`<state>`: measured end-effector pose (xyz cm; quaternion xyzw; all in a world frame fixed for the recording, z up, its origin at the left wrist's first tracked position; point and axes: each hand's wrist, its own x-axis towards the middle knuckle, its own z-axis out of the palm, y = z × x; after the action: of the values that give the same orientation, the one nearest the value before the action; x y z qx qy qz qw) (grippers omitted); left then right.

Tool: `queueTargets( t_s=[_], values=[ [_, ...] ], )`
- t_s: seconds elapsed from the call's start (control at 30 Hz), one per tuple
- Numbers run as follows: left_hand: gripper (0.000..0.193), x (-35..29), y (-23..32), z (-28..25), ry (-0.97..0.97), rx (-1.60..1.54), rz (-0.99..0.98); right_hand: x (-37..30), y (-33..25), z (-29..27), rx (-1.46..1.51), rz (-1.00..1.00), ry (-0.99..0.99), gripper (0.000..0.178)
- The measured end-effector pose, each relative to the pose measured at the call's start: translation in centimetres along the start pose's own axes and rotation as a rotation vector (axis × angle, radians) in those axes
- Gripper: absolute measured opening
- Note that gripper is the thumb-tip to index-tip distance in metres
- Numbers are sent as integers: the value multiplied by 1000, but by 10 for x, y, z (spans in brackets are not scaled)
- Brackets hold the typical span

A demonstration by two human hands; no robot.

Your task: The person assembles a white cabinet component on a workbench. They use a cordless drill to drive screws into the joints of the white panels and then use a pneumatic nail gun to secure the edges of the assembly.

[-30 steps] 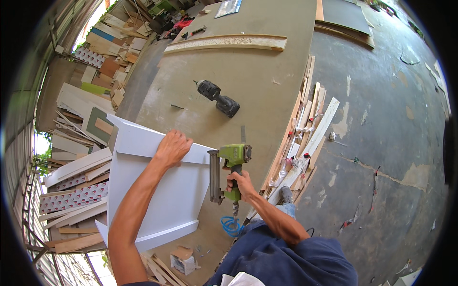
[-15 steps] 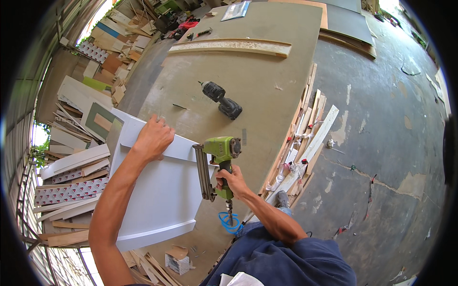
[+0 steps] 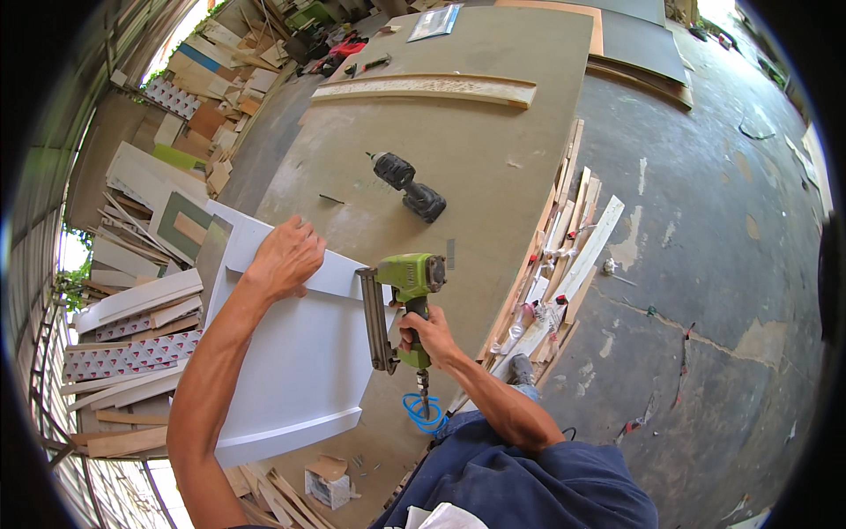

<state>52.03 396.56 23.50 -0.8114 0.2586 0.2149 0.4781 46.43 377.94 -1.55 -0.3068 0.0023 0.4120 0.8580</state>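
Note:
A white panel piece [image 3: 300,370] with raised strips along two edges lies on the left side of the worktable. My left hand [image 3: 288,257] is closed over the white board [image 3: 339,271] along its far edge, fingers curled past the rim. In my right hand [image 3: 428,333] is the grip of a green nail gun [image 3: 408,275], upright, with its dark magazine toward the panel. The nose meets the right part of that far board; whether it presses on it I cannot tell. A blue air hose [image 3: 423,414] coils below the grip.
On the brown worktable [image 3: 502,53] lie a black cordless drill [image 3: 408,185], a thin dark bit [image 3: 331,199] and a long pale board [image 3: 432,86]. Wood strips [image 3: 564,256] lie along its right side, scrap boards [image 3: 132,309] at left. A small open box [image 3: 330,485] sits near me.
My left hand has shifted very slightly on the board's edge. The nail gun and my right hand stay in nearly the same place.

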Motion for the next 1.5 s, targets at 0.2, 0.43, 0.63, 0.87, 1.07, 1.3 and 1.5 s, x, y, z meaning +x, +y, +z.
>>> queueTargets(
  t_s=[0.2,0.43,0.63,0.87,1.07,1.3,1.5],
  values=[
    [52,-2,-3,0,26,-34,25,-2,-5,2,12,-9,-1,37],
    [55,-10,2,4,104,-51,-77,-19,-26,18,1,-12,-60,37],
    [60,-41,-9,-29,132,-47,-293,-17,-41,38,-18,-33,-109,38],
    [69,-69,-25,-28,250,-456,-366,-9,-40,47,-49,-40,-134,36],
    [78,-71,-33,-7,504,-794,-269,-9,-42,48,-46,-42,-121,35],
    [92,-74,-31,-8,539,-897,-288,-11,-44,48,-40,-46,-105,34],
    [100,-71,-25,-15,590,-903,-230,-20,-62,64,-54,-80,-201,35]
  ],
)
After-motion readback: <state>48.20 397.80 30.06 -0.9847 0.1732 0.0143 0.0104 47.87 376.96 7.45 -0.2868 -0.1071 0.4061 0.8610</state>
